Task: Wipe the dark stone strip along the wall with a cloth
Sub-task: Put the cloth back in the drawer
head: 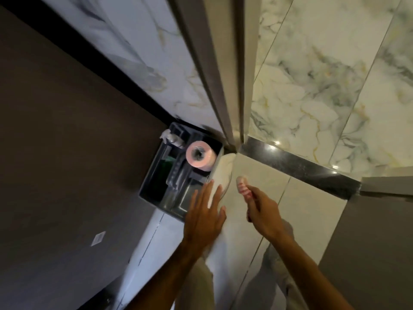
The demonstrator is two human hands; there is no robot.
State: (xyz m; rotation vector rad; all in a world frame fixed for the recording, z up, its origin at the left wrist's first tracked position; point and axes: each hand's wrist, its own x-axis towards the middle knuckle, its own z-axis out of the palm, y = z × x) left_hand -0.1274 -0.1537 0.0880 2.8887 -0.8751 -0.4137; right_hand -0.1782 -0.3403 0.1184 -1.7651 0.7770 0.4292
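The dark stone strip [297, 167] runs diagonally along the foot of the marble wall, from the door frame down to the right. A white cloth [224, 168] hangs over the edge of a dark caddy, left of the strip's near end. My left hand [204, 214] is spread flat, fingertips at the cloth's lower edge, holding nothing. My right hand [260, 209] is closed around a small pink-and-white striped object [242, 186], whose tip pokes out above the fingers, over the pale floor tile below the strip.
The dark caddy [156, 199] stands in the corner and holds a pink paper roll [201, 155] and bottles. A door frame [232, 86] rises from the corner. Brown flooring [67, 153] lies to the left, pale tiles [263, 220] below me.
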